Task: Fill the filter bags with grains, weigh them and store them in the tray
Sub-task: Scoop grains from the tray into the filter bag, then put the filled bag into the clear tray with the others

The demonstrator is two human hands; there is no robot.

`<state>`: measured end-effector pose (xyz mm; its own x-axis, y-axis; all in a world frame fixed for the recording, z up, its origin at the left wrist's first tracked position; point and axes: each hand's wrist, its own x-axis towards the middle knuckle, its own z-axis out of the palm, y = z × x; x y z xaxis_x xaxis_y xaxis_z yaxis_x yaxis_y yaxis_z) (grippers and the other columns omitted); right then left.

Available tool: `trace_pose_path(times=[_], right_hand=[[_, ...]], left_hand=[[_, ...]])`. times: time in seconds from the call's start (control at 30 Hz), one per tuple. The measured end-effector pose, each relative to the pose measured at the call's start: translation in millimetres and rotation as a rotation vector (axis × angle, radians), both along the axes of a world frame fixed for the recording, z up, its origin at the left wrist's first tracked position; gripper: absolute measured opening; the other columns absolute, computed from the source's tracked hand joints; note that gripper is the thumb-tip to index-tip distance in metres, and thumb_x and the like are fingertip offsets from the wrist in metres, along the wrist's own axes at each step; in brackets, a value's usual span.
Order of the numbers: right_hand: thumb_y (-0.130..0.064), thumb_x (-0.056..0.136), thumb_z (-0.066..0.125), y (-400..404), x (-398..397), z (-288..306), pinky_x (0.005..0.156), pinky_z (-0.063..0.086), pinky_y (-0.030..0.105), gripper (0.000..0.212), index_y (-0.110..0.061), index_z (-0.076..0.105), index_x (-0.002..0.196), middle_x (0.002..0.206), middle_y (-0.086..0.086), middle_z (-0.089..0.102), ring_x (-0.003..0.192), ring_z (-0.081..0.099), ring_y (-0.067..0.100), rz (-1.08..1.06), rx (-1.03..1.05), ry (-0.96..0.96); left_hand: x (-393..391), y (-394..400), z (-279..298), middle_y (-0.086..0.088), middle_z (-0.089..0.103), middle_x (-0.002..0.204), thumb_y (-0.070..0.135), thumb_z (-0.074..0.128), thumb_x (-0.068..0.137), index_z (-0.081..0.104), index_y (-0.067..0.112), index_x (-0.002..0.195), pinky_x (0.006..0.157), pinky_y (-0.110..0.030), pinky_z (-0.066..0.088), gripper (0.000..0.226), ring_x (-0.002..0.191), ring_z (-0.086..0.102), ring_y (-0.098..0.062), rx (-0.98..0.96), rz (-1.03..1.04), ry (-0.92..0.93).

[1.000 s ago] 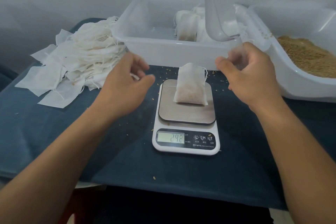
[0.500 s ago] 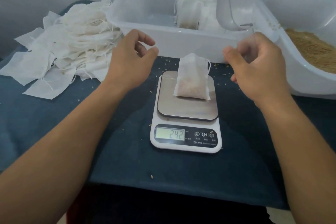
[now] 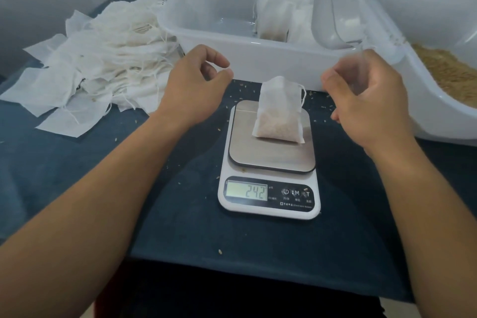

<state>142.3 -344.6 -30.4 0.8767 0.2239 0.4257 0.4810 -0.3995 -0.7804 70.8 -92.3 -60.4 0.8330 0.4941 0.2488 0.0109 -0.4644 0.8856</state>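
Observation:
A filled filter bag, grains showing through its lower half, stands on the steel plate of a white kitchen scale whose display reads 24.2. My left hand hovers left of the bag with its fingers loosely curled and nothing in them. On the bag's right, my right hand hangs the same way, slightly blurred, clear of the bag and its drawstring. Behind the scale is the clear plastic tray, with several filled bags in its right part.
A heap of empty filter bags lies on the dark blue cloth at the left. A white tub of grains stands at the right. A translucent scoop stands upright at the tray's right end. Loose grains dot the cloth.
Both hands have drifted a little away from me, toward the tray, staying on either side of the bag. The bag has stayed on the scale.

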Motion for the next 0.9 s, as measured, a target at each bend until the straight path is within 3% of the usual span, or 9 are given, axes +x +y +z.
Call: trace_pose_path(times=[0.1,0.23,0.37,0.43,0.5,0.67,0.8,0.9], right_hand=[[-0.044,0.091,0.065,-1,0,-1,0.048,0.048,0.016,0.008,-0.040,0.060,0.086,0.092,-0.023,0.071,0.051,0.066,0.009,0.050,-0.023,0.045],[-0.043,0.093,0.067,-2,1,-3,0.047,0.046,0.010,0.004,-0.044,0.064,0.091,0.092,-0.029,0.070,0.052,0.065,0.003,0.073,-0.100,0.062],[-0.055,0.092,0.063,1,-1,-3,0.065,0.059,0.034,0.012,-0.057,0.064,0.103,0.096,-0.031,0.068,0.063,0.066,0.003,0.111,-0.142,0.099],[-0.059,0.091,0.061,4,-1,-4,0.068,0.061,0.041,0.010,-0.065,0.059,0.098,0.095,-0.032,0.068,0.072,0.067,0.001,0.131,-0.192,0.113],[-0.058,0.091,0.061,6,-1,-6,0.067,0.061,0.042,0.009,-0.064,0.059,0.096,0.090,-0.021,0.071,0.069,0.067,0.005,0.126,-0.230,0.101],[-0.032,0.090,0.076,13,-7,-6,0.072,0.051,0.009,0.015,-0.036,0.070,0.103,0.092,-0.026,0.072,0.087,0.068,-0.005,0.137,-0.125,0.084],[-0.018,0.092,0.077,14,-17,2,0.078,0.049,0.004,0.021,-0.034,0.072,0.104,0.097,-0.022,0.076,0.094,0.071,-0.005,0.236,0.041,0.032],[-0.025,0.088,0.078,12,-25,11,0.078,0.053,0.010,0.032,-0.045,0.070,0.111,0.098,-0.020,0.077,0.092,0.074,-0.001,0.241,0.059,-0.038]], left_hand=[[0,-2,1,0.023,0.055,0.056,0.027,0.067,0.091,0.063,0.032,0.094,0.052,-0.008,0.039,0.006,0.052,0.054,0.003,0.001,-0.020,0.010],[0,-5,2,0.023,0.057,0.060,0.030,0.067,0.092,0.064,0.031,0.096,0.054,-0.010,0.040,0.006,0.053,0.055,0.004,0.020,-0.043,0.015],[0,-9,3,0.021,0.059,0.066,0.032,0.068,0.092,0.064,0.036,0.095,0.063,-0.020,0.042,0.006,0.057,0.054,0.003,0.033,-0.074,0.013],[-1,-12,5,0.020,0.062,0.069,0.034,0.068,0.093,0.063,0.038,0.093,0.061,-0.015,0.042,0.006,0.059,0.056,0.002,0.031,-0.089,0.012],[-3,-16,7,0.020,0.067,0.078,0.037,0.068,0.093,0.062,0.038,0.094,0.057,-0.009,0.041,0.006,0.061,0.059,-0.001,0.047,-0.106,0.020],[-10,-28,13,0.026,0.068,0.099,0.050,0.066,0.086,0.059,0.043,0.104,0.066,-0.015,0.044,0.020,0.076,0.063,-0.004,0.121,-0.174,0.021],[-18,-38,18,0.024,0.066,0.112,0.059,0.074,0.082,0.056,0.042,0.125,0.082,-0.010,0.049,0.050,0.106,0.065,-0.003,-0.013,-0.311,-0.046],[-18,-44,31,0.010,0.068,0.131,0.052,0.079,0.082,0.049,0.036,0.142,0.099,-0.027,0.052,0.069,0.125,0.063,-0.011,-0.169,-0.510,-0.060]])
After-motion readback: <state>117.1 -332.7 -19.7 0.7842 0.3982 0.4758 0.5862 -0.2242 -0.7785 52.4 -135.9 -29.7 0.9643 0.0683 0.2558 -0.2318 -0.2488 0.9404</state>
